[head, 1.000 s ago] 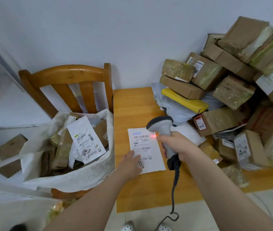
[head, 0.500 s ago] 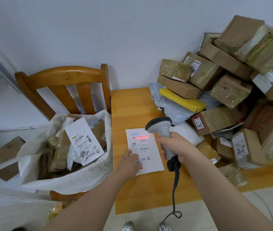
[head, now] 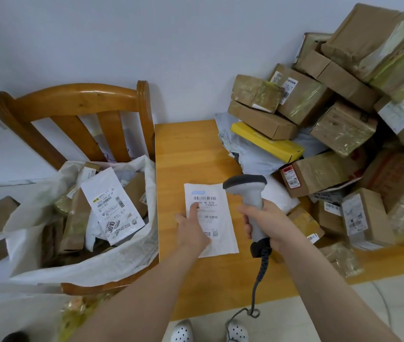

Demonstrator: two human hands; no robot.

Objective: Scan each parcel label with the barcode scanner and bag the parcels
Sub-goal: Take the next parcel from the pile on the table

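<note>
Nearest the camera, 2 white perforated shoes (head: 182,333) stand on the floor, and a dark coiled cable (head: 257,280) hangs from the barcode scanner (head: 247,191). The right hand (head: 267,223) grips the scanner's handle, fingers (head: 246,223) curled round it, and the scanner head sits over the upper right corner of a flat white parcel (head: 220,233). That parcel lies label-up on the wooden tabletop (head: 183,149). The left hand (head: 191,230) rests on it with fingers (head: 193,208) straight, the index tip touching the label just under the barcode. To the left, a white sack (head: 92,265) on a wooden chair (head: 72,97) holds bagged parcels, with a white mailer marked 3010 (head: 112,206) on top. Farther right, a pile of cardboard boxes (head: 339,124) and a yellow box (head: 267,141) stand against the wall.
</note>
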